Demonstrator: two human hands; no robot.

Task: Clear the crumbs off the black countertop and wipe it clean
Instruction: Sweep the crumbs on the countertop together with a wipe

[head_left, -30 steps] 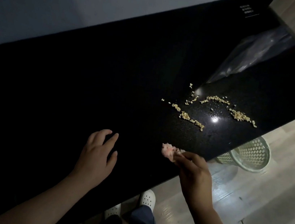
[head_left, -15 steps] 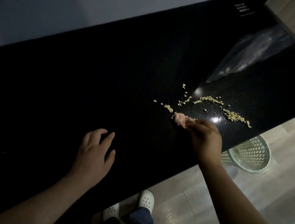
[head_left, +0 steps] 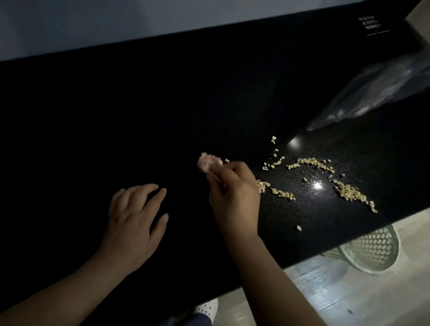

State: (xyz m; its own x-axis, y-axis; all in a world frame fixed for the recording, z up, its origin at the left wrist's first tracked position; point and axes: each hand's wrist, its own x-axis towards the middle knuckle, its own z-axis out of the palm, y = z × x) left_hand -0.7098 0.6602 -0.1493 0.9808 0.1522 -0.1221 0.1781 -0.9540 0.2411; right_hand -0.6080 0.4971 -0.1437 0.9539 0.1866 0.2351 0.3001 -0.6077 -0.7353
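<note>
Pinching one pink crumpled wad between thumb and curled fingers, the right hand sits over the middle of the black counter, with the wad poking out on its left. Whether the wad touches the counter I cannot tell. The left hand lies palm-down nearer the counter's front edge, fingers straight and spread, holding nothing. The crumbs lie on the counter's right part in roughly four loose streaks with a few strays; the closest streak is just beside the right hand. One clear bag lies at the counter's far right corner. One perforated basket stands on the floor below the front right edge, and one white shoe shows under the front edge.
</note>
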